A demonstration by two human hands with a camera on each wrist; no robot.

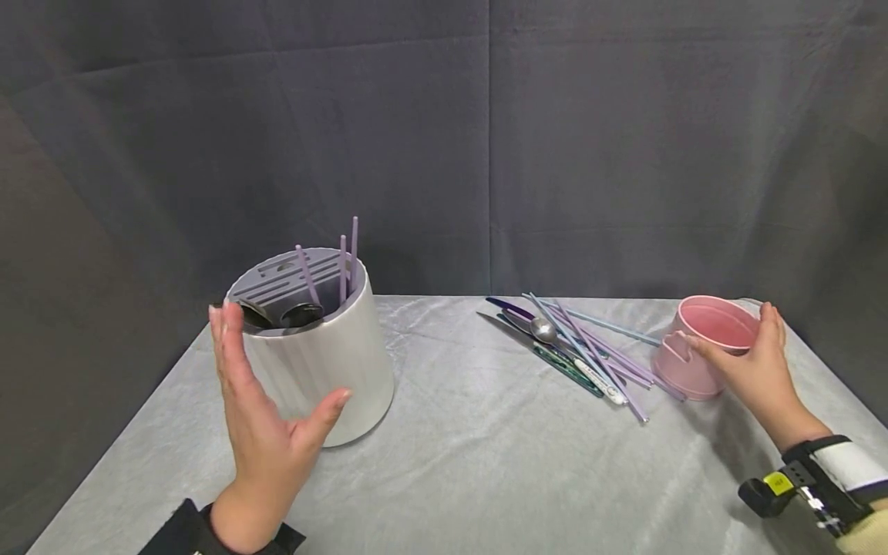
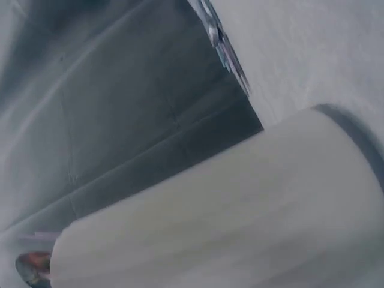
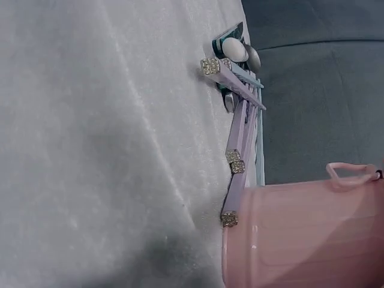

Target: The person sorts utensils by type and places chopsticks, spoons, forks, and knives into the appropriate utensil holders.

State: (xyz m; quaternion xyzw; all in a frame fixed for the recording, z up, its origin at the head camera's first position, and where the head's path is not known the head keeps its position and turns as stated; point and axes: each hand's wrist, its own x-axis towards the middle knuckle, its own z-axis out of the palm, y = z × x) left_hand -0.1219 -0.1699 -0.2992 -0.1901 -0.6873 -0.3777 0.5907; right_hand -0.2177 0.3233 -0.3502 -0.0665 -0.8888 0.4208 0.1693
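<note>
"What are the hands doing?"

"The left hand is raised beside the white container at the left of the counter. Its fingers are straight and the thumb is spread wide; I can't tell whether they touch the wall."

"And the right hand?"

"It's at the pink cup, over on the right. The thumb lies across the near side and the fingers reach along the right of the rim, but whether they grip it, I can't tell."

"What lies between?"

"A loose pile, nearer the cup: lilac and pale blue chopsticks with glittery ends, a metal spoon and a green-handled knife. Some chopsticks end just beside the cup."

"Anything in the container?"

"Three lilac sticks lean up out of it, along with dark, rounded utensil heads by the near rim and a slotted grey insert. A dark grey curtain hangs behind."
</note>
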